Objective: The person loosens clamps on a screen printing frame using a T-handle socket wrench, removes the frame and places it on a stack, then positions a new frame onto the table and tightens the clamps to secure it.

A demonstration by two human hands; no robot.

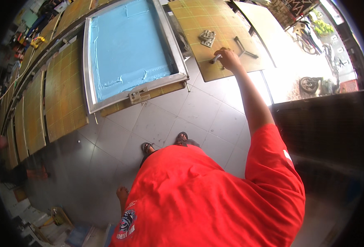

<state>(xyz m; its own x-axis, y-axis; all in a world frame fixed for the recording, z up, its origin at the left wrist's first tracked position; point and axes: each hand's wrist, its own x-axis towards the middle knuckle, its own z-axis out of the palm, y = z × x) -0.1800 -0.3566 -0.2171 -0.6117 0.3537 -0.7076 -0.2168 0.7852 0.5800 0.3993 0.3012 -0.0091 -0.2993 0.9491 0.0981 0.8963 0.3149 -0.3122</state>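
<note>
Over the near part of a yellowish board [215, 20] at the upper right, my right hand [229, 59] reaches out with its fingers closed on a short, thick metal piece [216, 59]; its exact kind is unclear. Just right of that hand lies a dark three-armed Y-shaped wrench [242, 50]. A small cluster of grey metal brackets [207, 38] rests farther back on the same board. Low beside my red shirt hangs my left hand [123, 192], mostly cut off by the shirt, so its grip is hard to read.
A metal-framed printing screen [132, 45] with a light blue surface stands left of the board, a metal clamp [139, 96] at its near edge. More yellowish boards [66, 82] line the left. A dark panel [322, 127] is at right; a motorbike [309, 85] stands beyond.
</note>
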